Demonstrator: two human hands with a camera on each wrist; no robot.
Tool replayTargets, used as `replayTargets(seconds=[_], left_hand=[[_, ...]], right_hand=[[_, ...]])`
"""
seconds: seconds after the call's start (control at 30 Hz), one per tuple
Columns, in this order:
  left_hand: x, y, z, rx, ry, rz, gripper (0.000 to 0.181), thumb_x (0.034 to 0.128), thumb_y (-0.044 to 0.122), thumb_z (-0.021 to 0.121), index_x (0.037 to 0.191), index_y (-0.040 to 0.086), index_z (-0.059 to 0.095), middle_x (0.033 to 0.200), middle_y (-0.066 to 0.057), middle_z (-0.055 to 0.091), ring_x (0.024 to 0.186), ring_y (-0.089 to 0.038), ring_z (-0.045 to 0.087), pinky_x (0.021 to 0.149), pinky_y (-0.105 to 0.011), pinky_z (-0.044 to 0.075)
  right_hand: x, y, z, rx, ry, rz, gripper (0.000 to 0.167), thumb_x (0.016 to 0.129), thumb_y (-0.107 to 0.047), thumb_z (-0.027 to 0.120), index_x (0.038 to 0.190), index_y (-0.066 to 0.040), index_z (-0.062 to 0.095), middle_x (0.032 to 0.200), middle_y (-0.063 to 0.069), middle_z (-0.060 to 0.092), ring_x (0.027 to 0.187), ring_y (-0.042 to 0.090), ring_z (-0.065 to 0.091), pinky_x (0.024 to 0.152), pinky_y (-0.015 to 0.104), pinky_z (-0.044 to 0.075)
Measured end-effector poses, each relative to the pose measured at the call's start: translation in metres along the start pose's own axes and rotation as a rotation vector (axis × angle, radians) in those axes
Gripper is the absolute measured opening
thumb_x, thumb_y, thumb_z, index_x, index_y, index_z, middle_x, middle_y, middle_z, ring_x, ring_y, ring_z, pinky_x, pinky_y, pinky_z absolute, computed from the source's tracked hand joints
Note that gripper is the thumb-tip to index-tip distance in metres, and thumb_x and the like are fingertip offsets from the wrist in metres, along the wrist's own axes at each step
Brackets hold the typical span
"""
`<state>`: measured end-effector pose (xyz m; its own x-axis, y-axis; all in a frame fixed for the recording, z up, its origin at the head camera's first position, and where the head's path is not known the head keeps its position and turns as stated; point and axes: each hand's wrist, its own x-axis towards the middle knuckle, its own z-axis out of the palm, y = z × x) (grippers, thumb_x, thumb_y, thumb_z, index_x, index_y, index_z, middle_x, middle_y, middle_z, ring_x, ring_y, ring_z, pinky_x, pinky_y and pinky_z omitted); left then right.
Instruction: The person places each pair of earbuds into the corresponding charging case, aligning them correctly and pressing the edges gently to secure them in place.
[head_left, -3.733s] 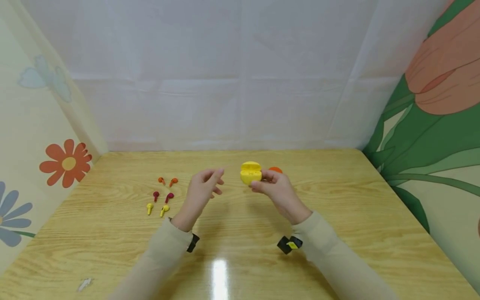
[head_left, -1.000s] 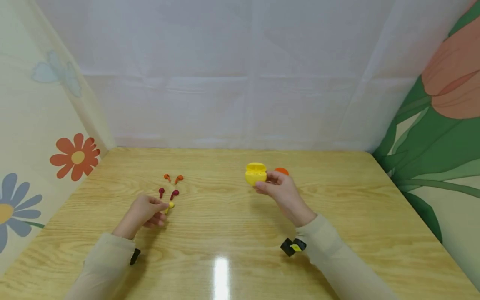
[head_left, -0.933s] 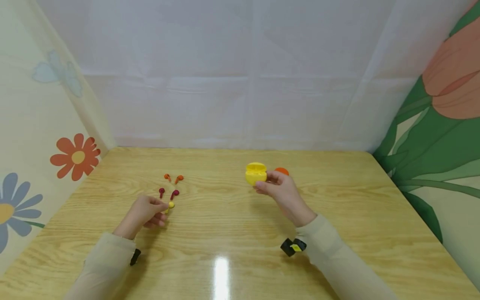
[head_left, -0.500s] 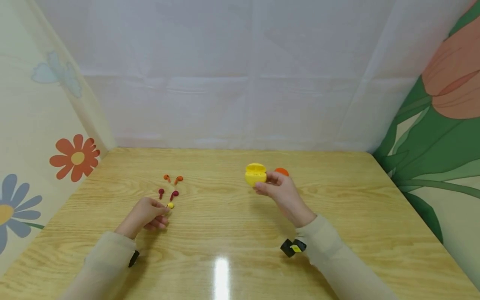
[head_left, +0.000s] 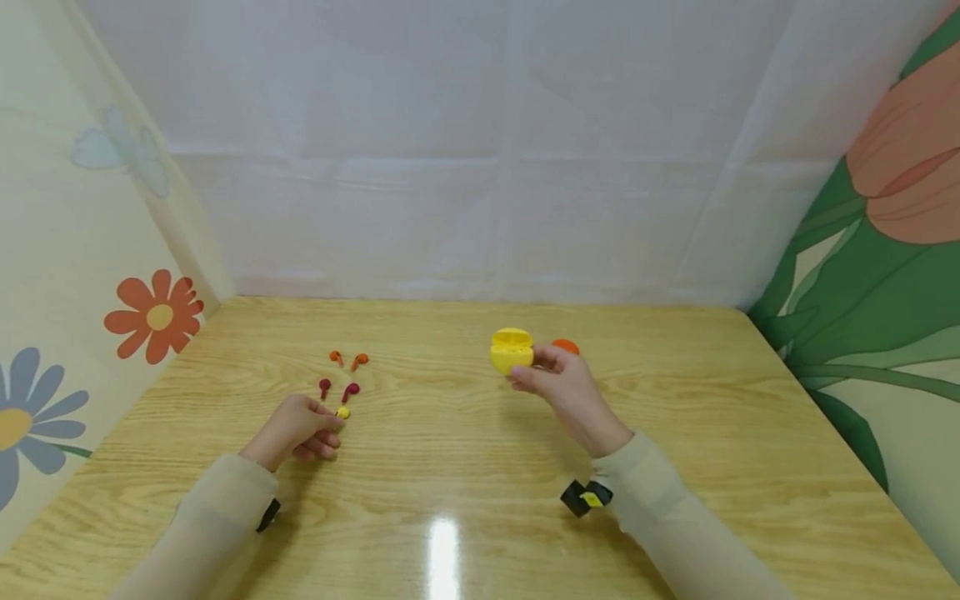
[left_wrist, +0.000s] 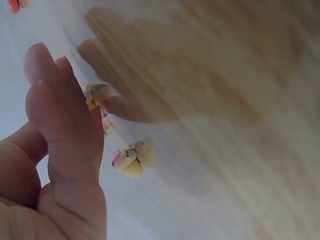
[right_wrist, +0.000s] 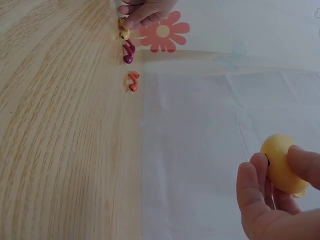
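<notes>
On the far left, a wall with a red flower (head_left: 159,317) rises beyond the left hand (head_left: 298,429). That hand, in a pale sleeve (head_left: 217,517), is low over the table (head_left: 420,467), its thumb and finger pinching a yellow earbud (head_left: 342,412); the round head shows at the fingertips, while the stem is hidden. Just beyond the left hand lie two dark red earbuds (head_left: 352,388), side by side and slightly apart. Farther out from it, past these, lie two orange earbuds (head_left: 361,358), likewise apart.

To the right, well apart from the left hand, a yellow case (head_left: 512,360) is held above the table with its lid raised. The right hand (head_left: 566,390) grips its side, thumb on one face and fingers on the other. Partly hidden behind the right hand is an orange round thing (head_left: 566,345). A black device (head_left: 576,497) sits at the right wrist. Farther right of that hand, a large painted tulip (head_left: 911,158) covers the wall.
</notes>
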<state>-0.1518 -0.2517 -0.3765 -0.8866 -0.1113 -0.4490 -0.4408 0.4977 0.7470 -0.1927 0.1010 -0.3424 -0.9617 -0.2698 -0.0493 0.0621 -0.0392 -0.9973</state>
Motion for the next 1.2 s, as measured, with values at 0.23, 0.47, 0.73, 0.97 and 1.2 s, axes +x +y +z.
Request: replayTargets(seconds=[0.23, 0.47, 0.73, 0.97, 1.2], left_hand=[[0.001, 0.0, -0.001, 0.004, -0.013, 0.014, 0.014, 0.095, 0.006, 0.06, 0.087, -0.005, 0.061, 0.064, -0.004, 0.068, 0.054, -0.013, 0.066, 0.048, -0.024, 0.048], [-0.002, 0.0, -0.003, -0.018, 0.0, 0.035, 0.015, 0.0967, 0.009, 0.058, 0.092, -0.005, 0.06, 0.066, -0.004, 0.068, 0.055, -0.014, 0.066, 0.05, -0.026, 0.05], [-0.005, 0.006, -0.001, -0.055, 0.032, 0.073, 0.022, 0.0973, 0.014, 0.06, 0.103, -0.007, 0.058, 0.07, -0.006, 0.068, 0.056, -0.014, 0.066, 0.053, -0.028, 0.053], [-0.014, 0.016, 0.003, -0.093, 0.028, 0.098, 0.031, 0.098, 0.019, 0.06, 0.112, -0.008, 0.055, 0.073, -0.006, 0.07, 0.059, -0.014, 0.067, 0.056, -0.028, 0.051], [-0.023, 0.027, 0.008, -0.131, 0.039, 0.129, 0.033, 0.098, 0.021, 0.06, 0.114, -0.007, 0.054, 0.073, -0.005, 0.069, 0.058, -0.014, 0.067, 0.056, -0.029, 0.05]], right_hand=[[0.0, 0.001, -0.001, 0.002, 0.005, 0.004, 0.035, 0.094, 0.0, 0.061, 0.125, 0.014, 0.05, 0.109, 0.015, 0.06, 0.089, 0.013, 0.063, 0.084, 0.027, 0.053], [-0.001, 0.002, 0.0, -0.006, -0.003, 0.003, 0.036, 0.095, -0.001, 0.062, 0.125, 0.014, 0.05, 0.111, 0.016, 0.06, 0.09, 0.013, 0.063, 0.086, 0.028, 0.053], [0.0, 0.003, 0.001, -0.013, -0.004, 0.003, 0.036, 0.094, -0.002, 0.062, 0.126, 0.012, 0.051, 0.112, 0.016, 0.06, 0.09, 0.014, 0.064, 0.087, 0.03, 0.052], [-0.001, 0.003, 0.002, -0.004, -0.003, -0.007, 0.037, 0.094, -0.001, 0.061, 0.126, 0.015, 0.049, 0.111, 0.017, 0.059, 0.089, 0.013, 0.064, 0.084, 0.026, 0.053], [-0.001, 0.003, 0.001, -0.006, -0.013, -0.021, 0.039, 0.094, -0.001, 0.061, 0.128, 0.015, 0.048, 0.114, 0.019, 0.058, 0.091, 0.014, 0.064, 0.084, 0.027, 0.053]])
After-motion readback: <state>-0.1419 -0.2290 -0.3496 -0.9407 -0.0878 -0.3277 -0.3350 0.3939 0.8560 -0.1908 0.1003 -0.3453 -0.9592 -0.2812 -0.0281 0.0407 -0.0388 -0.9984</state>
